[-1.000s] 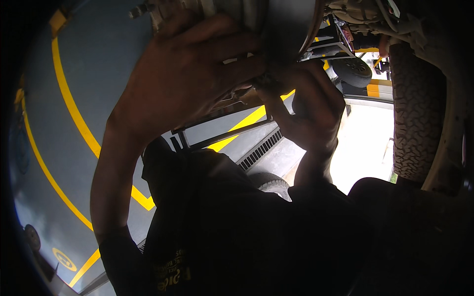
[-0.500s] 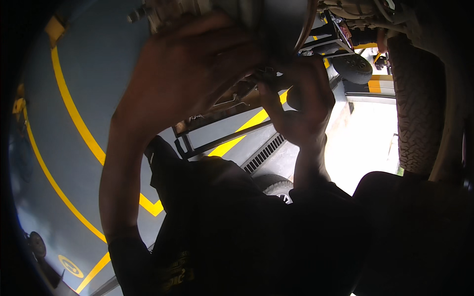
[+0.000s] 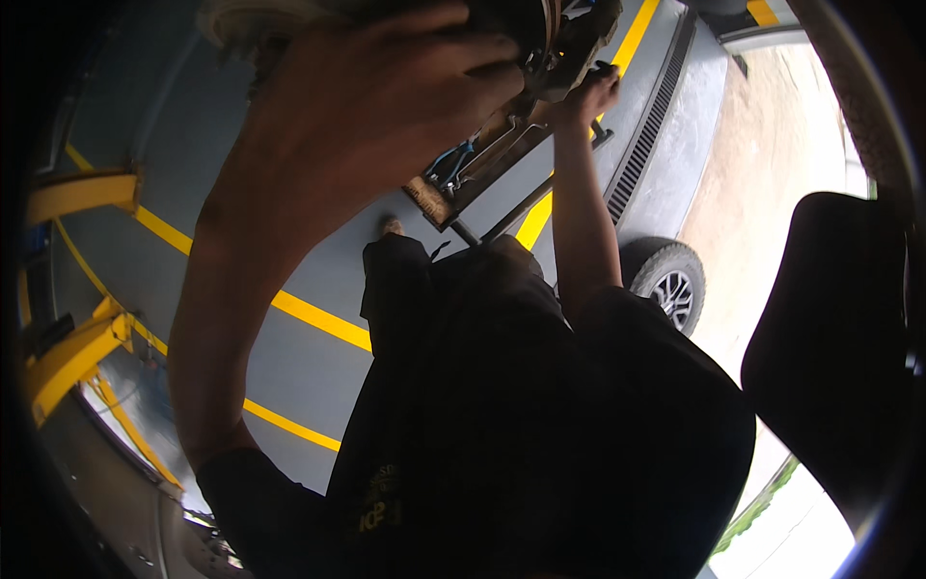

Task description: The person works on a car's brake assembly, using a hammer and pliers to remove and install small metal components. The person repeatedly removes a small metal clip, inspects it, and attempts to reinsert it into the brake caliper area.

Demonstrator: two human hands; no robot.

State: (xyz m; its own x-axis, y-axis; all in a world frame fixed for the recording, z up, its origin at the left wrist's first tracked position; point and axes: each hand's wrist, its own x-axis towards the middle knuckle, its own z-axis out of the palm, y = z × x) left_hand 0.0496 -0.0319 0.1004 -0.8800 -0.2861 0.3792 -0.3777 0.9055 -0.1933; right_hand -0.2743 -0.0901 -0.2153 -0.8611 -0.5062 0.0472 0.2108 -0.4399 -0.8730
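Observation:
Overhead at the top of the view, my left hand (image 3: 367,116) has its fingers bent over a dark metal vehicle part (image 3: 531,29), partly hiding it. To its right, my right hand (image 3: 590,96) is closed at a small dark item just below a metal bracket (image 3: 588,43); what it grips is too small to name. Below both hands, a shallow tray (image 3: 429,201) on a metal-framed stand holds blue and metal items (image 3: 453,159).
A loose wheel (image 3: 673,294) lies right of my body beside a drain grate (image 3: 646,135). Yellow lift arms (image 3: 72,357) and yellow-striped floor (image 3: 323,314) are at left. A large dark shape (image 3: 830,347) fills the right side, near a bright doorway.
The view has swung, showing the lift arms and more of the wheel. My right hand has moved up and away from my left hand, its arm now extended.

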